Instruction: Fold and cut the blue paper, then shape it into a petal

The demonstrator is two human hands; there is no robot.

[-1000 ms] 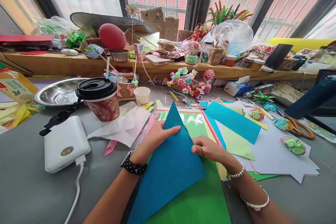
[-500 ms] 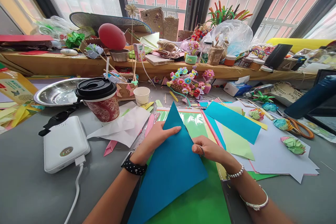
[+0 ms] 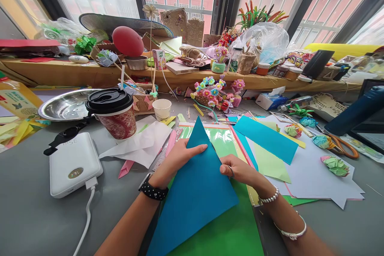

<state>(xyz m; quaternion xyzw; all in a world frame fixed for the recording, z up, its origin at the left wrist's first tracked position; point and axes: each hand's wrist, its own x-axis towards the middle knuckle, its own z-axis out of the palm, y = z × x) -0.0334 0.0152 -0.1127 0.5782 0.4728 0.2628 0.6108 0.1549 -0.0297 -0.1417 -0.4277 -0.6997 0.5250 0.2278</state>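
A blue sheet of paper (image 3: 195,192), with a pointed corner at the top, slants across the middle of the view. On its upper left part lies my left hand (image 3: 181,158), thumb pressed flat on the front and the fingers hidden behind. My right hand (image 3: 235,169) is closed at the sheet's right edge, thumb and curled fingers together. A small dark curved band shows by those fingers; I cannot make out what it is. Beneath the blue paper lies a glossy green sheet (image 3: 240,224).
On the left are a white power bank (image 3: 73,164) with its cable, a lidded coffee cup (image 3: 115,118) and a metal bowl (image 3: 57,108). To the right lie a blue paper strip (image 3: 267,138), folded paper flowers (image 3: 335,166) and orange-handled scissors (image 3: 345,148). A crowded ledge (image 3: 186,80) runs behind.
The blue paper's lower right corner has shifted very slightly to the right. Both hands stay almost exactly where they were.
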